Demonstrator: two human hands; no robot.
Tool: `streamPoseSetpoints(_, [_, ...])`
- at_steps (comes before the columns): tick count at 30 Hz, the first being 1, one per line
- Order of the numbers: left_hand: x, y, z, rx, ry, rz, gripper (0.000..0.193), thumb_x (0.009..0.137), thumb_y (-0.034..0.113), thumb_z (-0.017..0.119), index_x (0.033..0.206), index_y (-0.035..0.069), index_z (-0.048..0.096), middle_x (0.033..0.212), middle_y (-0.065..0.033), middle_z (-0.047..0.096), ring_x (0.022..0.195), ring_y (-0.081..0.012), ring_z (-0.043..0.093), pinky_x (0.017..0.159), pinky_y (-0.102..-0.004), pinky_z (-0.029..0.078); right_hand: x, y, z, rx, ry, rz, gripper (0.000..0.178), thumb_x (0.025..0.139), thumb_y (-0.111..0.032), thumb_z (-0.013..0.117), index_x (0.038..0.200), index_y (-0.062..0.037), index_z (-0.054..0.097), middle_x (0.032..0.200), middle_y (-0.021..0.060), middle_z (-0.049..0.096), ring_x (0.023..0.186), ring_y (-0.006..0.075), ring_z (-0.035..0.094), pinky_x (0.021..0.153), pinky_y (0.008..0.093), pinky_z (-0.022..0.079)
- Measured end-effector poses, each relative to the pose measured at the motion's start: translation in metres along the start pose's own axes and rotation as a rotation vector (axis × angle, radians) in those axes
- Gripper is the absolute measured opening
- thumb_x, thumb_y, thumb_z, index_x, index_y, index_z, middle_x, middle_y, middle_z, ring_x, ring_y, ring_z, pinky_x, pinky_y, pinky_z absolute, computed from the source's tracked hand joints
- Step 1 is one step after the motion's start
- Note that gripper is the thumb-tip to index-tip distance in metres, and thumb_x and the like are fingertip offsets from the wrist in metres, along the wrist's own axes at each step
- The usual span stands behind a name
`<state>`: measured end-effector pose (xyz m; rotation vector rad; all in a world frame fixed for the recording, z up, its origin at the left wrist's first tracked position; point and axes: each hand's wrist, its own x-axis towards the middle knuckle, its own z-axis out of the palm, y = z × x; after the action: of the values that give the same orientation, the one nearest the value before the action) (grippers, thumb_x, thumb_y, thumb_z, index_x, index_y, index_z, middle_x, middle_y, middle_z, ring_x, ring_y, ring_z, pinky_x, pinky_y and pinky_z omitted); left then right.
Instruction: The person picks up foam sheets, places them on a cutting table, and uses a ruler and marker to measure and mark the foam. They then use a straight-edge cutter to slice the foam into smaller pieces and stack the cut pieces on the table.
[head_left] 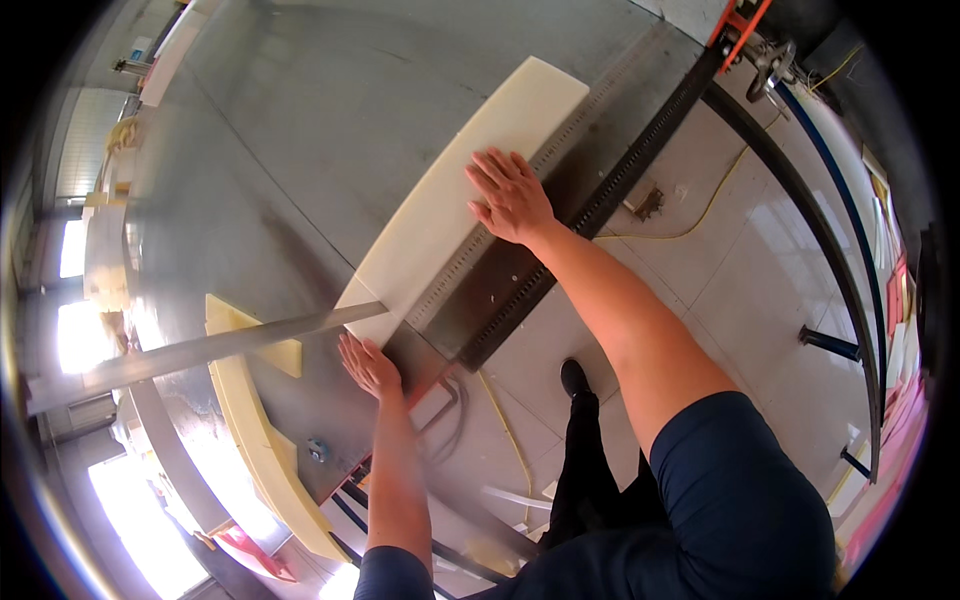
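A long pale-yellow foam block [430, 215] lies on the grey metal table [300, 110], slanting from near my left hand toward the far right. My right hand [512, 198] rests flat on top of it near the middle, fingers stretched out. My left hand [371, 368] is at the block's near end, fingers extended and held together, seemingly against the foam. A long narrow metal band, like a saw blade [240, 343], crosses from the left to the block's near end. A thin line runs across the foam just beyond it.
Long foam strips [262, 450] and a wedge of foam [282, 356] lie at the left. A dark toothed rail [620, 185] follows the table's right edge. Beyond it are a curved dark tube [835, 240], a yellow cable [715, 200] and the tiled floor [690, 265].
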<state>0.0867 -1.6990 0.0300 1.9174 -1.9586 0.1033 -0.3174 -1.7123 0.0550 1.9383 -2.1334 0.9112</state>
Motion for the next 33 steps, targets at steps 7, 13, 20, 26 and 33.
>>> streamPoseSetpoints(7, [0.009,0.012,-0.005,0.062,-0.035,0.032,0.050,0.101,0.034,0.040,0.140,0.004,0.044,0.149,-0.0140,0.039,0.140,-0.0315,0.033,0.114,-0.0455,0.023,0.013,0.000,-0.007,-0.011,-0.052,0.003,0.051,0.090,-0.035,0.055,0.134,-0.0092,0.050,0.144,0.0107,0.043,0.137,0.0300,0.035,0.114,0.0468,0.025])
streamPoseSetpoints(13, [0.022,0.021,-0.007,0.045,-0.036,0.056,0.050,0.100,0.033,0.042,0.139,0.002,0.044,0.148,-0.0148,0.040,0.139,-0.0327,0.034,0.114,-0.0463,0.024,0.031,-0.001,-0.001,-0.031,-0.126,0.026,0.054,0.088,-0.033,0.058,0.135,-0.0093,0.049,0.147,0.0097,0.041,0.138,0.0303,0.033,0.114,0.0470,0.025])
streamPoseSetpoints(20, [0.030,0.034,-0.005,0.185,-0.106,0.078,0.053,0.099,0.034,0.043,0.140,0.001,0.042,0.150,-0.0137,0.037,0.140,-0.0320,0.032,0.115,-0.0466,0.023,0.045,0.013,-0.006,-0.053,-0.175,0.042,0.055,0.087,-0.033,0.057,0.135,-0.0090,0.049,0.146,0.0103,0.041,0.138,0.0308,0.035,0.113,0.0493,0.025])
streamPoseSetpoints(26, [0.044,0.034,0.000,0.034,-0.127,0.008,0.055,0.098,0.037,0.041,0.142,0.005,0.041,0.149,-0.0156,0.038,0.140,-0.0338,0.031,0.115,-0.0479,0.021,0.062,0.011,0.006,-0.026,-0.244,0.034,0.057,0.089,-0.035,0.055,0.139,-0.0081,0.045,0.148,0.0111,0.038,0.139,0.0317,0.033,0.114,0.0499,0.024])
streamPoseSetpoints(33, [0.059,0.045,0.008,0.053,-0.153,0.027,0.054,0.098,0.033,0.045,0.143,0.004,0.039,0.152,-0.0139,0.033,0.141,-0.0329,0.029,0.114,-0.0497,0.022,0.080,0.031,-0.004,0.258,-0.095,0.132,0.057,0.088,-0.031,0.058,0.137,-0.0057,0.045,0.140,0.0110,0.048,0.136,0.0340,0.035,0.112,0.0508,0.026])
